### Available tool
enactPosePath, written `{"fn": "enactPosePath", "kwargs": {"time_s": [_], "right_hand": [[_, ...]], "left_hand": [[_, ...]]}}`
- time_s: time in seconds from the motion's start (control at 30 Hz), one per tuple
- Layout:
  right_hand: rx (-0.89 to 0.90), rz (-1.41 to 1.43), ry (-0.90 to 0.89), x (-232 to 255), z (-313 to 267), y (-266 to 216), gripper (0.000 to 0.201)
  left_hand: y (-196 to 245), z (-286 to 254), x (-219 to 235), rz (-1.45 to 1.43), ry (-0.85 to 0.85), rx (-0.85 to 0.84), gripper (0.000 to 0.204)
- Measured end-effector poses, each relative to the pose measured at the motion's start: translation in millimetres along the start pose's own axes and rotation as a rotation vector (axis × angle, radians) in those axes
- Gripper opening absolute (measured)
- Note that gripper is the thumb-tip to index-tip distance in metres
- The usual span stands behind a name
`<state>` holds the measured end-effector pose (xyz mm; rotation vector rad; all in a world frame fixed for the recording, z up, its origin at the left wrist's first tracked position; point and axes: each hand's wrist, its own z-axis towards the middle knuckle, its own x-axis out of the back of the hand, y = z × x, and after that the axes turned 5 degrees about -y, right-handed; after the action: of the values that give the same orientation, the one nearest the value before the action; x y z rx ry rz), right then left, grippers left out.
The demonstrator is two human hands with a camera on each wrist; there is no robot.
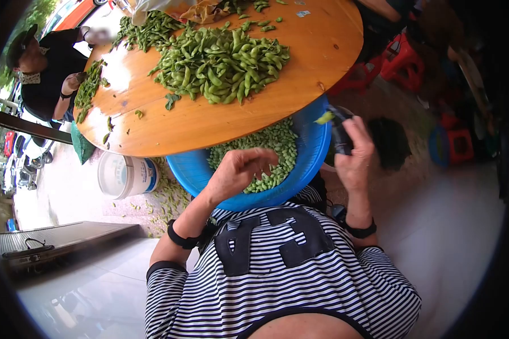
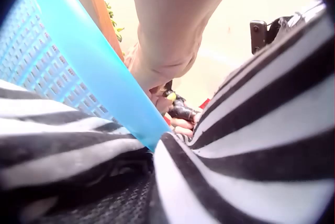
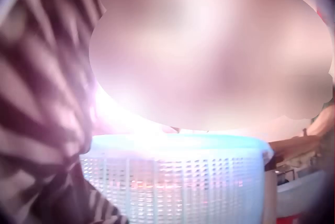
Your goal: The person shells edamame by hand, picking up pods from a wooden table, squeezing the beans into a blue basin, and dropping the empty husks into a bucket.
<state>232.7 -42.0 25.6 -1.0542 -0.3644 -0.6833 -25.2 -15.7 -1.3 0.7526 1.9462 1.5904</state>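
My left hand [image 1: 240, 169] hovers over the blue plastic basket [image 1: 316, 164], fingers loosely bent and slightly blurred, nothing visible in them. Shelled green beans [image 1: 277, 147] fill the basket's bottom. At the basket's right side my right hand [image 1: 353, 158] is raised, with shiny black material [image 1: 340, 133] along its thumb-and-finger side. A single green bean pod [image 1: 325, 117] is pinched at the tip of that black part. The left wrist view shows the black material [image 2: 183, 111] too, partly behind the forearm. A blurred patch covers much of the right wrist view, above the basket [image 3: 178, 182].
A round wooden table [image 1: 305, 68] overhangs the basket and bears a large heap of pods [image 1: 220, 65]. Across it, a person [image 1: 51, 73] sits by a smaller heap of pods [image 1: 87, 90]. A white bucket [image 1: 124, 175] stands at left. Red stools [image 1: 401, 62] are at right.
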Motion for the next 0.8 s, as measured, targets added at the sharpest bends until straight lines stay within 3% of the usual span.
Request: {"fn": "enactPosePath", "kwargs": {"time_s": [0.03, 0.1, 0.13, 0.17, 0.23, 0.3, 0.37, 0.4, 0.5, 0.63, 0.67, 0.7, 0.73, 0.77, 0.8], "right_hand": [[-0.027, -0.126, 0.055, 15, 2, 8, 0.029], [-0.154, -0.387, 0.076, 42, 3, 26, 0.033], [-0.219, -0.466, 0.075, 53, -1, 43, 0.037], [-0.284, -0.545, 0.074, 58, -4, 55, 0.040], [-0.370, -0.533, 0.049, 63, -4, 50, 0.044], [-0.321, -0.496, 0.053, 62, -6, 49, 0.045], [-0.305, -0.477, 0.045, 56, -6, 49, 0.044], [-0.322, -0.427, 0.030, 52, -4, 45, 0.043], [-0.266, -0.386, 0.038, 45, 1, 36, 0.041], [-0.303, -0.268, -0.060, 41, 5, 28, 0.036], [-0.314, -0.205, -0.109, 36, 6, 23, 0.033], [-0.202, -0.093, -0.055, 26, 7, 20, 0.029], [-0.205, 0.038, -0.128, 19, 10, 11, 0.028], [-0.210, 0.169, -0.200, 13, 13, 2, 0.027], [-0.180, 0.256, -0.274, 6, 14, -3, 0.027]], "left_hand": [[4, -3, 7, 0.005, 0.004, -0.003, 0.019], [18, -6, 20, 0.702, -0.122, -0.277, 0.014], [32, -6, 27, 0.634, -0.022, -0.267, 0.012], [40, -4, 32, 0.390, 0.166, -0.136, 0.011], [64, 10, 50, 0.711, 0.487, -0.226, 0.013], [66, 29, 70, 0.834, 0.566, -0.301, 0.020], [66, 43, 77, 1.237, 0.738, -0.378, 0.029], [63, 47, 80, 1.312, 0.738, -0.369, 0.034], [52, 53, 94, 1.281, 0.732, -0.254, 0.026], [47, 38, 109, 1.125, 0.770, -0.334, 0.016], [49, 31, 107, 0.968, 0.828, -0.275, 0.010], [52, 24, 102, 0.809, 0.879, -0.214, 0.006], [55, 19, 97, 0.594, 0.845, -0.147, 0.009], [53, 14, 91, 0.594, 0.838, -0.147, 0.009], [50, 10, 84, 0.248, 0.655, -0.224, 0.012]]}}
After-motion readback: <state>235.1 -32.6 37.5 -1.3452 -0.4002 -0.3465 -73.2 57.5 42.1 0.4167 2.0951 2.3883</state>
